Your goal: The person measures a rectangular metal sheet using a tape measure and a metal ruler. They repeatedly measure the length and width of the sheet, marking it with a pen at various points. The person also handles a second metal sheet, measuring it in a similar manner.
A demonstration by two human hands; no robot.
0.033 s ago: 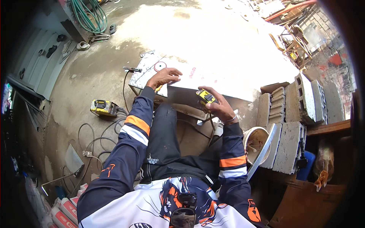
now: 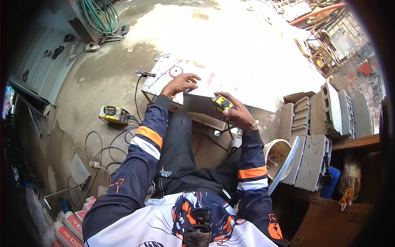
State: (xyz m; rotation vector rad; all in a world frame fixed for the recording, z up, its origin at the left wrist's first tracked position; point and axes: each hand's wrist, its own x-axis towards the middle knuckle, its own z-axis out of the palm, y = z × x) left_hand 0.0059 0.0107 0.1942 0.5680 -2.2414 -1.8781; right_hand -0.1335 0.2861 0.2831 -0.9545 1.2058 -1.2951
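Observation:
My right hand (image 2: 242, 115) is closed around a yellow and black tape measure (image 2: 222, 103), held over the near edge of a bright, white-looking low work surface (image 2: 255, 80). No drawn-out blade can be made out in the glare. Further left, my left hand (image 2: 181, 85) hovers at or just over the same edge, fingers loosely bent and apart. A small yellow thing (image 2: 173, 96), partly hidden, shows under its wrist. Just beyond that hand lies a round disc with a red rim (image 2: 176, 71). Whether the left fingers touch the surface is unclear.
At the surface's left corner sits a cable clamp (image 2: 145, 74). A yellow and black boxy machine (image 2: 113, 114) stands on the floor by tangled cables (image 2: 108, 150). To the right are a bucket (image 2: 277, 158) and stacked concrete blocks (image 2: 310, 160). A green hose (image 2: 101, 18) hangs far left.
The whole view has shifted very slightly, with the scene a little further right. Both hands keep their poses, and the tape measure stays in my right hand.

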